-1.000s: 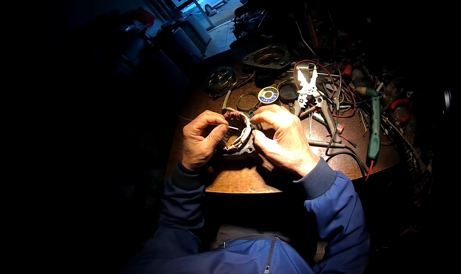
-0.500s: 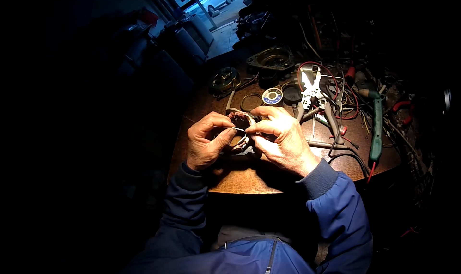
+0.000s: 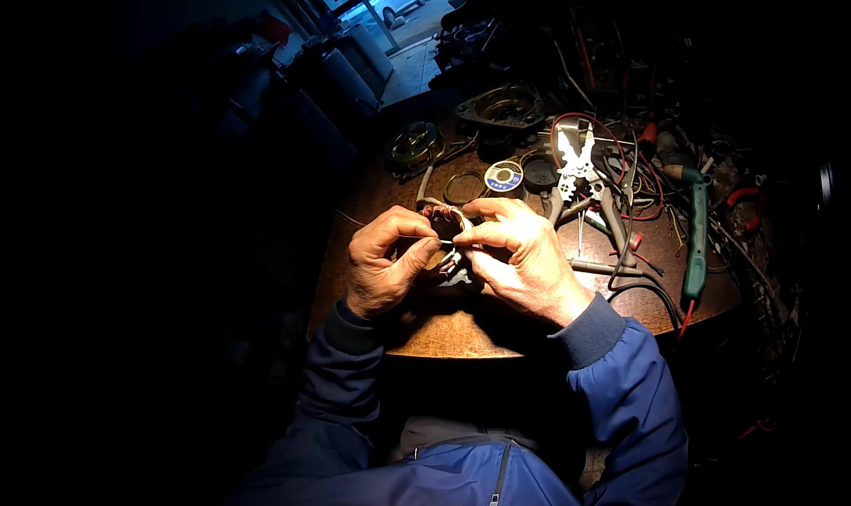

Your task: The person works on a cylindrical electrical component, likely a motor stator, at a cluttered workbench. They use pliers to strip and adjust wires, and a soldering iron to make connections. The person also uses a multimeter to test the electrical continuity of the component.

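Observation:
My left hand (image 3: pixel 390 259) is closed in a pinch on a thin white sleeve (image 3: pixel 447 242), most of which its fingertips cover. From behind those fingers a fine wire (image 3: pixel 349 219) trails out to the left. Thumb and index finger of my right hand (image 3: pixel 525 256) press together at the sleeve's other end; what lies between them is hidden. Just beneath both hands a ring-shaped motor winding (image 3: pixel 464 224) with bundled wires rests on the wooden table (image 3: pixel 461 329), partly covered by my fingers.
Beyond the hands lie a solder spool (image 3: pixel 503 178), wire strippers (image 3: pixel 574 164) and round metal motor parts (image 3: pixel 501 107). Along the right are a soldering iron (image 3: pixel 612 266), a green-handled tool (image 3: pixel 697 240) and tangled cables. A dark metal ring (image 3: pixel 415 147) sits at the back left.
My left hand has shifted slightly right, closer to my right fingertips, and less of the white sleeve shows. The trailing wire has changed its curve. My right hand has hardly moved.

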`<state>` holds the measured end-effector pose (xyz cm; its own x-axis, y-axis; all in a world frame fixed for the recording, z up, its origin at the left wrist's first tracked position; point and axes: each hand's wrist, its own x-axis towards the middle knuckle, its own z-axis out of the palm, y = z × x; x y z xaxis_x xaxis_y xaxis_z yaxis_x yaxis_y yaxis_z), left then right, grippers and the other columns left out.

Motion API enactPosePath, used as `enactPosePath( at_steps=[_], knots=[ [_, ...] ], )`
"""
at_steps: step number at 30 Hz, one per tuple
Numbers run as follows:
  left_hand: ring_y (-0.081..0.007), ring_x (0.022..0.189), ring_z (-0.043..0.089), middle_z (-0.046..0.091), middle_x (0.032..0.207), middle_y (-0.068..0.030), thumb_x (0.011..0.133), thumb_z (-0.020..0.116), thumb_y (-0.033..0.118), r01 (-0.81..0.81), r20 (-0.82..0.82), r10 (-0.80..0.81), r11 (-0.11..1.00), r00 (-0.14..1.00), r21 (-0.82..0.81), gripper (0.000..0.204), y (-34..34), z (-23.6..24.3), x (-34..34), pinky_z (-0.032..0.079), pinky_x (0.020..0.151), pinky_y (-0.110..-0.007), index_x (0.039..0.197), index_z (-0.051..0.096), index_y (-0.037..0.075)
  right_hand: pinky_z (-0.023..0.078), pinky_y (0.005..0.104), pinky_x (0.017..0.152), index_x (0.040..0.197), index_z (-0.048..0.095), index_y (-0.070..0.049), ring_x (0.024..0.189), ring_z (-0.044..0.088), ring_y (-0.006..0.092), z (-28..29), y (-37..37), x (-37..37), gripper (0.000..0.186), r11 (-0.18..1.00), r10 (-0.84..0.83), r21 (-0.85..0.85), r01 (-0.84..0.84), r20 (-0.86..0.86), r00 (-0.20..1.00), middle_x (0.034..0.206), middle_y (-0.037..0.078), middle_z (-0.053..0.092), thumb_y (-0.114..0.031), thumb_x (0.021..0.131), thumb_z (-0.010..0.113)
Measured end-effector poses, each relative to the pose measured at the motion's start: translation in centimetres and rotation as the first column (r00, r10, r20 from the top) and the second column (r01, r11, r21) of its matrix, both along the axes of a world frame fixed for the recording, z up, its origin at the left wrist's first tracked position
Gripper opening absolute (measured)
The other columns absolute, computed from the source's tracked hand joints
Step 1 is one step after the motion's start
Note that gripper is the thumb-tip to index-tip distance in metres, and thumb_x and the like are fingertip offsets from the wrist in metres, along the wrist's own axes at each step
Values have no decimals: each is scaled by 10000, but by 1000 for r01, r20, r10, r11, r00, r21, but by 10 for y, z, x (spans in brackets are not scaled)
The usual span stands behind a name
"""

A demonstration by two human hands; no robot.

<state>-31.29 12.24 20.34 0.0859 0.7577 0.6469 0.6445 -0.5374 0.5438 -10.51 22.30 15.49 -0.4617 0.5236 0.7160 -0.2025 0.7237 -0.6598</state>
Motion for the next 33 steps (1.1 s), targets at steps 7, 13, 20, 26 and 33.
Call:
enactPosePath(
  at_steps=[7,13,20,26,33],
  knots=[
    [-153,902,684,730,984,-96,923,799,1,-32,-41,33,999,999,13,105,1,4,5,545,822,-286,1003,730,-2,569,446,998,1046,822,-73,1155,691,374,0,0,1,217,999,30,-38,-29,19,999,1227,196,723,-74,841,750],
    [-149,901,690,731,986,-92,898,770,-42,-50,-71,52,998,996,34,101,0,7,10,544,808,-274,985,746,4,570,448,997,1051,818,-61,1157,696,382,-1,0,1,216,997,48,-60,-48,-2,999,1223,203,725,-78,847,749],
    [-107,780,639,718,943,-58,862,842,-8,-49,-58,51,999,997,22,130,0,4,8,470,637,-251,968,772,21,571,451,993,1068,806,-46,1145,701,383,0,-1,0,228,998,35,-51,-35,4,999,1223,205,725,-81,849,754],
    [-144,833,690,742,973,-81,868,860,-5,-34,59,33,999,998,15,140,0,0,6,534,725,-266,975,771,11,570,452,992,1114,778,-20,1152,693,377,2,-2,0,282,999,-39,2,39,-13,999,1220,194,723,-99,843,785],
    [-176,868,719,753,951,-95,887,849,-12,-29,32,27,997,999,74,122,-3,5,-1,566,770,-292,983,776,7,560,436,967,1083,768,-47,1117,685,338,10,-7,-13,257,983,-83,151,101,-122,989,1184,132,723,-69,831,816]
  ],
)
